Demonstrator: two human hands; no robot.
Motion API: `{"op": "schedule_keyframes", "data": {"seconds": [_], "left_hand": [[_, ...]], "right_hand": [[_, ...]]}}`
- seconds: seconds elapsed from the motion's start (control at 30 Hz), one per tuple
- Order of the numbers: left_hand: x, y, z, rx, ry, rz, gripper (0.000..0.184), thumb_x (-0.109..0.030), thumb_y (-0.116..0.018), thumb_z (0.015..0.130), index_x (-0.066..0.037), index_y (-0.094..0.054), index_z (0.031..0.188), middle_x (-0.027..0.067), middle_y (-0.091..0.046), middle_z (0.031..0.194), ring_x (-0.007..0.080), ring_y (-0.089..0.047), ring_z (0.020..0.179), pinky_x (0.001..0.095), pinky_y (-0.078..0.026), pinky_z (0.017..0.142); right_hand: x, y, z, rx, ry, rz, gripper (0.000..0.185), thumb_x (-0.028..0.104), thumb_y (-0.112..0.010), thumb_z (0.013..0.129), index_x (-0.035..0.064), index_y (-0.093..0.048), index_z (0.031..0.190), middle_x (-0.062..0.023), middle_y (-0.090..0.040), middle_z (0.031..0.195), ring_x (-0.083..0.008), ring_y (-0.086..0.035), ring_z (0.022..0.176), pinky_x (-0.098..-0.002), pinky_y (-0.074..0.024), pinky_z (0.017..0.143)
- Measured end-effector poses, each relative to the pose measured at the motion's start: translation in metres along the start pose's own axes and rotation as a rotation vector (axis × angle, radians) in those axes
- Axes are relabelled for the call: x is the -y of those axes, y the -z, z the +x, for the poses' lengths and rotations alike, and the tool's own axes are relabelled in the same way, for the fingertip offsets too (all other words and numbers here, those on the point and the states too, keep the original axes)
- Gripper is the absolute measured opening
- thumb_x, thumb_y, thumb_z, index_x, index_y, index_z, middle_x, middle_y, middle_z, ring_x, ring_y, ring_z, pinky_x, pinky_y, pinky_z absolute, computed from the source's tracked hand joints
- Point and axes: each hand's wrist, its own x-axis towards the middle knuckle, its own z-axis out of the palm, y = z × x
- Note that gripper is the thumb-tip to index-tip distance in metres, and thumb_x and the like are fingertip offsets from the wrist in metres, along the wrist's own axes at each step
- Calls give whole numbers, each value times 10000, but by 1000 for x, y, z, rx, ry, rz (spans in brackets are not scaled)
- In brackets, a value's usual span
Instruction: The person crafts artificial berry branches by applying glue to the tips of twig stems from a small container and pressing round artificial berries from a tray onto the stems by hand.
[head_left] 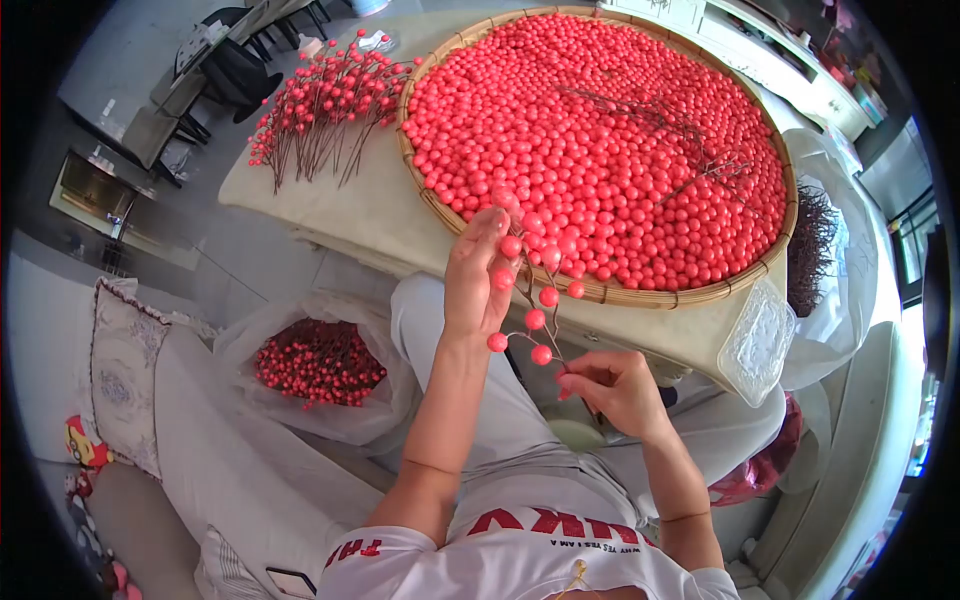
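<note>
Head view: the right hand is pinching the lower stem of a berry branch, which is spanning both hands near the wearer, by the near-left rim of a basket holding loose red berries. The left hand is curling beside its far end; whether gripping, I cannot tell. Light and springy, probably, its smooth berries seeming slippery, the stem is offering the surer hold.
</note>
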Motion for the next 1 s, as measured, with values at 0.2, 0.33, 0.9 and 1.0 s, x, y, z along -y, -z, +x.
{"op": "schedule_keyframes", "data": {"seconds": [0.2,0.33,0.9,1.0], "left_hand": [[-22,17,-1,-103,-80,75,349,-168,-547,912,11,-533,1211,59,-604,933,84,-531,711,183,-454,666],[-28,31,-28,107,242,443,213,-100,-604,819,37,-658,973,49,-615,773,97,-508,676,194,-411,618],[-248,173,158,-676,-719,1270,126,-33,-633,757,22,-662,867,80,-655,702,163,-586,551,263,-489,533],[-263,189,198,-668,-766,1441,122,-14,-640,740,23,-668,853,107,-668,732,202,-611,586,286,-503,569]], "right_hand": [[18,-13,22,-135,89,-38,89,35,-648,796,-20,-680,858,1,-604,593,-28,-381,473,-149,-310,444],[36,-20,42,-179,154,-104,91,33,-644,791,-18,-682,857,-1,-606,597,-37,-384,469,-157,-318,445],[35,-56,70,-68,170,-228,145,11,-618,784,-9,-681,913,-33,-638,754,-73,-453,538,-171,-371,508],[31,-62,74,-34,132,-228,141,8,-597,795,-14,-682,906,-38,-648,767,-60,-445,532,-154,-357,495]]}}
